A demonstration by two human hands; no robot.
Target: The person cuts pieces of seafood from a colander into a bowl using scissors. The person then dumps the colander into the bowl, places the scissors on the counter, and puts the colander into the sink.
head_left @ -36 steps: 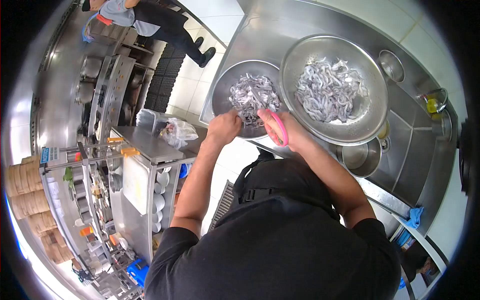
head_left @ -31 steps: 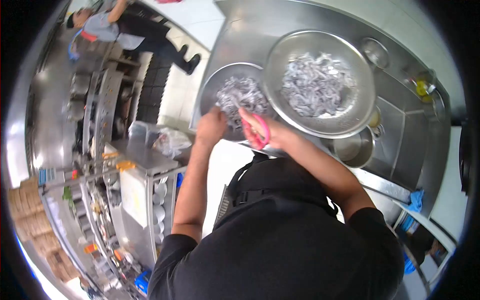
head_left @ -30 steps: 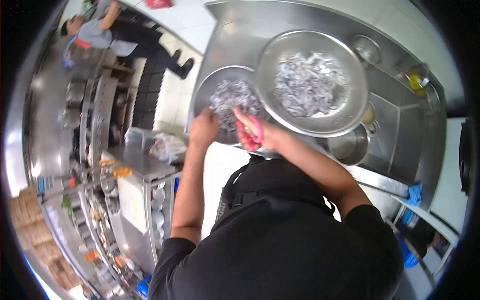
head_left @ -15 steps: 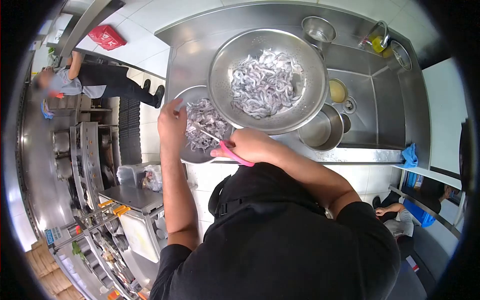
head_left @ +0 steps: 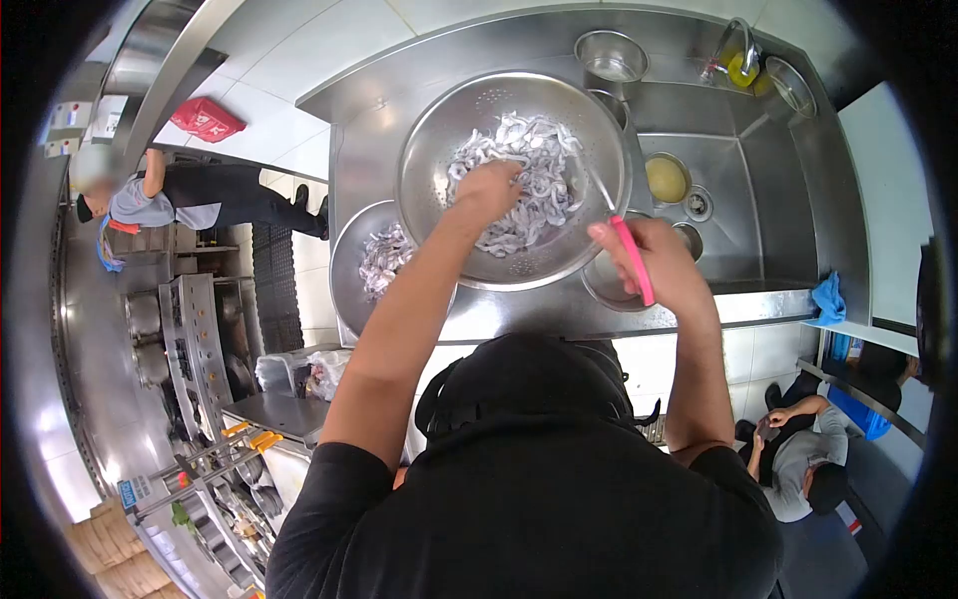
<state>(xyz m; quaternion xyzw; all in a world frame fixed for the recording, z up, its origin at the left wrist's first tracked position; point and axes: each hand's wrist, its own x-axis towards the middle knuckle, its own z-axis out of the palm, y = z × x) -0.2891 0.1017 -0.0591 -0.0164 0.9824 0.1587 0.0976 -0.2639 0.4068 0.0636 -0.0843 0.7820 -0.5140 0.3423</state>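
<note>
A large perforated steel colander (head_left: 424, 150) holds a heap of pale grey, strand-like squid tentacles (head_left: 534, 225). Over this heap, my left hand (head_left: 489, 190) has its fingers curled down among the pieces, and its fingertips are partly hidden. To the right of the colander, my right hand (head_left: 664, 265) grips a pair of scissors by its pink handle (head_left: 633, 262). The metal blades point up and left, over the colander's right side. A wide steel bowl (head_left: 349, 255) at the left contains more squid tentacles (head_left: 384, 262), partly covered by my left forearm.
A steel sink (head_left: 778, 190) with a tap (head_left: 743, 45) lies right of the colander. It holds a pot of yellowish liquid (head_left: 666, 180). Behind stands an empty steel pot (head_left: 611, 60); a blue cloth (head_left: 828, 298) hangs at the right edge. One person stands left, another sits right.
My left hand has gone from the left bowl into the colander's heap. My right hand has swung right with the scissors, from the bowl to the colander's right side.
</note>
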